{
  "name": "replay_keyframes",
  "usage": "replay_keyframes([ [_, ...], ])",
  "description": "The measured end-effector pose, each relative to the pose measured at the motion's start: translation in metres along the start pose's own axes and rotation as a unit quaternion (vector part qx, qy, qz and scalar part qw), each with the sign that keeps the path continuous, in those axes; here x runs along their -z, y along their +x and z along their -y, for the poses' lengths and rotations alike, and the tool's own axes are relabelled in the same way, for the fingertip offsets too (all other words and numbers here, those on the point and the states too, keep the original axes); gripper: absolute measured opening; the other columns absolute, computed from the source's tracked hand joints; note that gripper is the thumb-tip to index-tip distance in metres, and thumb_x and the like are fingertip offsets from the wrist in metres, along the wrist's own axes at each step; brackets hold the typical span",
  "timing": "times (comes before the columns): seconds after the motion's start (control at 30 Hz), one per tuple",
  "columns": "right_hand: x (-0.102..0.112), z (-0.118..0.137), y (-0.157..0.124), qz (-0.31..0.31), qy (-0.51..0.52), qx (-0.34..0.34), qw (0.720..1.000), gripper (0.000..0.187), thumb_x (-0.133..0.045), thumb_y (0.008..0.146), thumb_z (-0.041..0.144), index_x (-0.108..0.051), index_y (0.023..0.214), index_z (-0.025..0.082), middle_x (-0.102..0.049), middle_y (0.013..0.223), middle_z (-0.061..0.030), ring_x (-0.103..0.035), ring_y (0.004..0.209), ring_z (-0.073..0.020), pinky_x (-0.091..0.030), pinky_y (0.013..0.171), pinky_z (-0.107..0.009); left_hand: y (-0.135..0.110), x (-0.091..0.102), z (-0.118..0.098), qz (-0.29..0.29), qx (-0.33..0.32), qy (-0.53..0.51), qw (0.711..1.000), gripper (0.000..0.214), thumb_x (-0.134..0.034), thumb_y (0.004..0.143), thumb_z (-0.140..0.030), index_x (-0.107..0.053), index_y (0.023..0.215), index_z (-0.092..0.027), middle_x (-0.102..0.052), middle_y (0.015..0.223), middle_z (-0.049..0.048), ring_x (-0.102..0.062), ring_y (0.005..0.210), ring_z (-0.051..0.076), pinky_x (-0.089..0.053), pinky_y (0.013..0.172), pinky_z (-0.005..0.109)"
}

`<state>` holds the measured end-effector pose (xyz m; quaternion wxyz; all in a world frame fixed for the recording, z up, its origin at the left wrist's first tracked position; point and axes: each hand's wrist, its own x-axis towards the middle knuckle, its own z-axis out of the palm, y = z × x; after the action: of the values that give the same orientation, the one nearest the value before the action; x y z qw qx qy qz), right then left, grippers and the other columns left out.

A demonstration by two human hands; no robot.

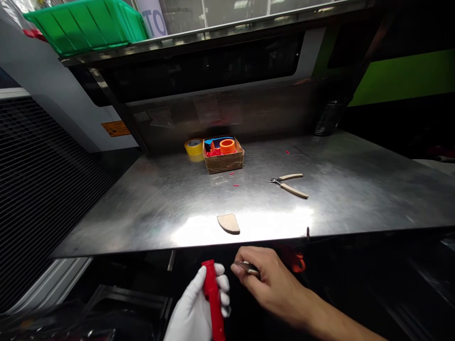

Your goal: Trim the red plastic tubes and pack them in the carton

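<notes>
Fingers (222, 283) of our gloved left hand (192, 308) clamp a red plastic rod (213, 296), apparently steadied for our right hand (273, 284) pinching a small metal piece (245, 267), side cutters (288, 184) lying at one o'clock.

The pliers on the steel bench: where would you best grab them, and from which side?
Probably by the two cream handles of the pliers, reaching in from the right of the view across the steel bench. The pliers seem to lie flat with their handles spread and pointing right, and the metal tips pointing left. A hand coming from the right meets the handles first and can close around both.
</notes>
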<state>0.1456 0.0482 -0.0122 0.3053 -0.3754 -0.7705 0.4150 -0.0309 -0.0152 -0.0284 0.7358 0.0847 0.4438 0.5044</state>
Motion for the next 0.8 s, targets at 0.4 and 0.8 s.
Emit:
replay_keyframes([
  [0.4, -0.011, 0.018, -0.013, 0.185, 0.032, -0.115, 0.975, 0.009, -0.057, 0.081, 0.027, -0.058, 0.077, 0.020, -0.058, 0.067, 0.0059, -0.050, 0.057, -0.0084, -0.032, 0.051, -0.018, -0.006, -0.024, -0.005, -0.137, -0.046, -0.037, 0.989, 0.016, -0.061, 0.085, -0.023, -0.064, 0.098, -0.013, -0.071, 0.094, 0.0133, -0.070, 0.084, 0.025, -0.057, 0.073, 0.036],
  [0.8, 0.002, 0.014, -0.005, 0.061, -0.197, 0.017, 0.978, 0.020, -0.043, 0.096, 0.026, -0.059, 0.085, 0.023, -0.059, 0.079, 0.0022, -0.052, 0.073, -0.0133, -0.031, 0.065, -0.027, 0.006, -0.005, 0.001, -0.094, 0.057, -0.101, 0.989, 0.031, -0.052, 0.088, -0.048, -0.052, 0.078, -0.019, -0.049, 0.054, -0.0061, -0.037, 0.033, 0.003, -0.029, 0.034, 0.016],
])
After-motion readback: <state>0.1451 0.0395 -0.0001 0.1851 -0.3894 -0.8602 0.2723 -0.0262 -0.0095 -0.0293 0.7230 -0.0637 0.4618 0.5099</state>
